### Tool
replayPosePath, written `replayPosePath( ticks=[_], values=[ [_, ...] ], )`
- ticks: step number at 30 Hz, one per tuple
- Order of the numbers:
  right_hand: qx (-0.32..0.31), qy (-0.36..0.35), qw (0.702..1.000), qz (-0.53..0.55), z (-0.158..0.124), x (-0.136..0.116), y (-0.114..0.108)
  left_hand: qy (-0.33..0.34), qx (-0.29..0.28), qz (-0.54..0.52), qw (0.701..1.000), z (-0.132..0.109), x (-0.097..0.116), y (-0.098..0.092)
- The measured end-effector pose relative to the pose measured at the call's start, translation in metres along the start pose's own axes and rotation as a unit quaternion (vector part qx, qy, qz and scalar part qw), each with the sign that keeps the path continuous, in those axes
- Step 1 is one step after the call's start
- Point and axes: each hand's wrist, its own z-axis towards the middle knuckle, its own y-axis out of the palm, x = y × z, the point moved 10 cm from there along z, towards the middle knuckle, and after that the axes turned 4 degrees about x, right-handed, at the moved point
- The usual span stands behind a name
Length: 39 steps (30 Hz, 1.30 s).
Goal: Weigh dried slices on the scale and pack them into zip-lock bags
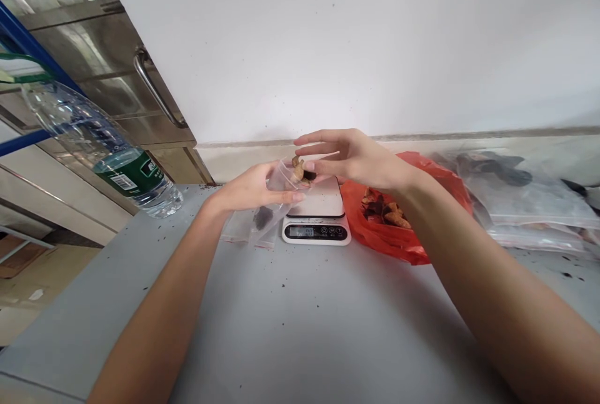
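My left hand (260, 188) grips a small clear plastic bag (280, 186), its mouth tipped up to the right. At that mouth, my right hand (349, 157) pinches brown and dark dried pieces (302, 171) between thumb and fingers. Below both hands sits a white digital scale (316, 207), its display reading about 0.0. A red plastic bag (417, 252) lies open beside the scale, partly behind my right forearm, with more dried pieces (387, 211) inside. Just left of the scale, flat clear bags (237, 227) lie on the table, with something dark near them.
A large water bottle (126, 166) with a green label stands at the table's left edge. Filled clear bags (525, 197) are stacked at the right against the wall (375, 41). Dark crumbs dot the grey table (290, 329). Metal cabinets (94, 47) stand beyond, at left.
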Motion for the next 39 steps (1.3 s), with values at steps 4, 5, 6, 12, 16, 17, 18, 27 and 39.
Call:
replayPosePath(
  ticks=[4,5,6,12,16,17,18,27,39],
  values=[
    [0.013,-0.026,1.0,0.004,-0.001,-0.005,-0.003,0.018,0.004,-0.005,1.0,0.0,0.005,-0.001],
    [0.01,-0.033,0.999,0.006,-0.001,-0.006,-0.003,0.022,0.002,-0.011,1.0,0.0,0.007,-0.001],
    [0.01,-0.037,0.999,0.012,-0.001,-0.007,-0.003,0.025,-0.002,-0.02,0.999,0.0,0.008,0.0],
    [0.053,-0.072,0.996,-0.015,-0.004,-0.01,-0.017,-0.003,0.005,-0.057,0.998,-0.003,-0.001,-0.005],
    [0.019,-0.138,0.984,-0.11,-0.008,-0.024,-0.011,0.034,0.054,-0.127,0.99,-0.003,0.005,-0.017],
    [0.018,-0.145,0.983,-0.113,-0.009,-0.027,-0.011,0.045,0.058,-0.15,0.986,-0.003,0.009,-0.018],
    [0.025,-0.151,0.983,-0.106,-0.011,-0.03,-0.011,0.045,0.051,-0.17,0.983,-0.002,0.011,-0.015],
    [0.122,-0.166,0.973,-0.104,-0.024,-0.052,-0.026,0.065,0.115,-0.144,0.981,-0.008,0.038,-0.018],
    [0.119,-0.09,0.986,-0.076,-0.028,-0.029,-0.049,0.085,0.274,-0.117,0.951,-0.021,0.039,-0.05]
  ],
)
